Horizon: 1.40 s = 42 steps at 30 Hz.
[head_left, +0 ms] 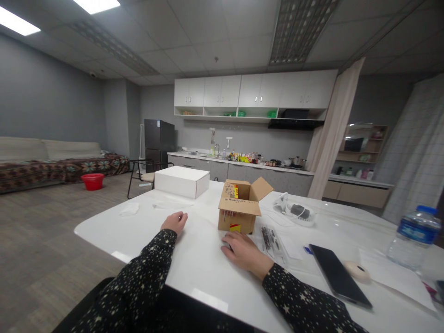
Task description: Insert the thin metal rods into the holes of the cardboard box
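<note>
A white table (pixel 194 259) fills the lower view, with a small open cardboard box (pixel 241 209) standing near its middle as the landmark. Far left of the box, on the floor beyond the table, sits a red basin (pixel 92 181). Left of the box and behind it lies a closed white box (pixel 181 181). The left hand (pixel 175 222), in a star-patterned sleeve, rests on the table left of the box, well apart from it, fingers curled loosely and holding nothing. The right hand (pixel 244 252) lies flat just in front of the box, fingers together and pointing left, close to its base; whether it covers anything cannot be told. Just right of the box lies a clear bag (pixel 272 240) of small dark parts, then a black phone (pixel 338 275), and far right a water bottle (pixel 412 238)
</note>
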Each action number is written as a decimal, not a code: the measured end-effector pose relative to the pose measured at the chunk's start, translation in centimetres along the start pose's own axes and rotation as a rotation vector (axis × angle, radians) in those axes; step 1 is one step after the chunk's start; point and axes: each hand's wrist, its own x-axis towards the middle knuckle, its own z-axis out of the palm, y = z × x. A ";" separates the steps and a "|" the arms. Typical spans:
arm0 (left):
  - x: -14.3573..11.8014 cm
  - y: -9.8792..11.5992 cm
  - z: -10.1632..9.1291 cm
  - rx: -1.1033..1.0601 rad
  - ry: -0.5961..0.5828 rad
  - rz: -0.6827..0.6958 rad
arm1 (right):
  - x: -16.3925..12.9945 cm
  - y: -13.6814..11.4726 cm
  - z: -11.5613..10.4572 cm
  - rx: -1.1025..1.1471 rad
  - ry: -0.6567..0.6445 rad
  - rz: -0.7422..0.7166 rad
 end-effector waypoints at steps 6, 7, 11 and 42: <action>0.0 0.0 0.0 0.007 0.003 0.010 | 0.1 0.1 0.1 -0.051 -0.011 0.046; 0.1 -0.1 0.1 0.009 0.000 0.013 | 0.1 0.1 0.0 -0.067 -0.007 0.055; 0.2 -0.3 0.2 0.018 -0.019 0.015 | 0.0 0.2 -0.1 -0.132 0.017 0.081; -0.2 0.3 -0.3 0.020 -0.019 0.010 | 0.0 0.3 0.1 -0.150 -0.002 0.004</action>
